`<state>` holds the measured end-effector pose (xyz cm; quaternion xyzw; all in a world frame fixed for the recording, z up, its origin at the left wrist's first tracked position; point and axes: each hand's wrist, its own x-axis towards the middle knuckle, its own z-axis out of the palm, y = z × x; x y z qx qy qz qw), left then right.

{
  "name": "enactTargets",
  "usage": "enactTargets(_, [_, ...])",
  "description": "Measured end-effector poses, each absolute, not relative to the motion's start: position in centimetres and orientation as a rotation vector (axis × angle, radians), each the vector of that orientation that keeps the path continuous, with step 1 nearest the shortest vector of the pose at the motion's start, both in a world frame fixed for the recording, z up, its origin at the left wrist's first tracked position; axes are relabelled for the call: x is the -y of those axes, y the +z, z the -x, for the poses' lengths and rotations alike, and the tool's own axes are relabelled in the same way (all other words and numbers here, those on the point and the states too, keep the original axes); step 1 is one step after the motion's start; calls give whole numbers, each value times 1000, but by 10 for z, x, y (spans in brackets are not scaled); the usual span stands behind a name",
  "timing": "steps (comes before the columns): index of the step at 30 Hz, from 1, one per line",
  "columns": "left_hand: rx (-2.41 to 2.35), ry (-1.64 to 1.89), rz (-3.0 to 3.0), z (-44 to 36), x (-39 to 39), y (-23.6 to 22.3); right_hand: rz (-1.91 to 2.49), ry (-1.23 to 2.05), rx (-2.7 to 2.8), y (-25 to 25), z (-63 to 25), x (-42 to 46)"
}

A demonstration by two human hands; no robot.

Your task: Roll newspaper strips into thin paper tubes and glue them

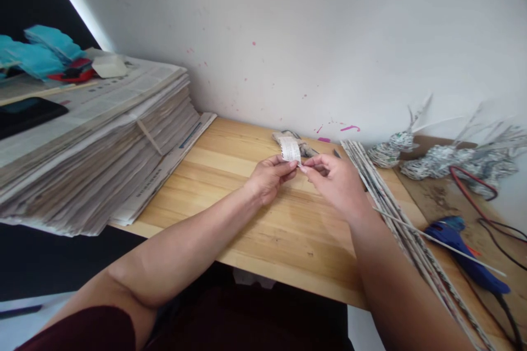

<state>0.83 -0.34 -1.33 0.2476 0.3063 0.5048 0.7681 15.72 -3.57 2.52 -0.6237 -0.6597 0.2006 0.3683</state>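
Between my two hands is a small strip of newspaper [290, 149], its printed upper part standing up above the fingers. My left hand [272, 176] pinches it at the lower left with thumb and forefinger. The thumb and forefinger of my right hand [329, 175] close on its lower right corner. Both hands are just above the wooden table [263, 238]. Behind the strip lies a greyish crumpled cloth-like thing [307, 148], partly hidden. Right of my right hand runs a bundle of thin rolled newspaper sticks [395, 216].
A tall stack of newspapers [123, 159] fills the left, with a dark phone [31, 115] and a white block [109, 66] on top. At right are a blue glue gun [465, 252], its cable, a thin pale stick [442, 242] and woven paper pieces [436, 160]. A wall stands behind.
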Motion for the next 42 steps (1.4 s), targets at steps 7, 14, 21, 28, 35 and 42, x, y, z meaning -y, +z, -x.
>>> enactTargets(7, [-633,1081,-531,-8,4,-12,1619,530,1737,30,-159,38])
enactTargets(14, [-644,1077,-539,-8,6,-12,1632,519,1752,29,-158,38])
enactTargets(21, [-664,1062,-554,-8,6,-10,1630,564,1757,27,-159,37])
enactTargets(28, [-651,1036,-552,-7,5,-11,1629,652,1734,26,-162,36])
enactTargets(35, [-669,941,-624,-4,6,-8,1631,606,1774,28,-162,36])
enactTargets(42, [-720,965,-655,-4,3,-10,1565,680,1775,29,-161,39])
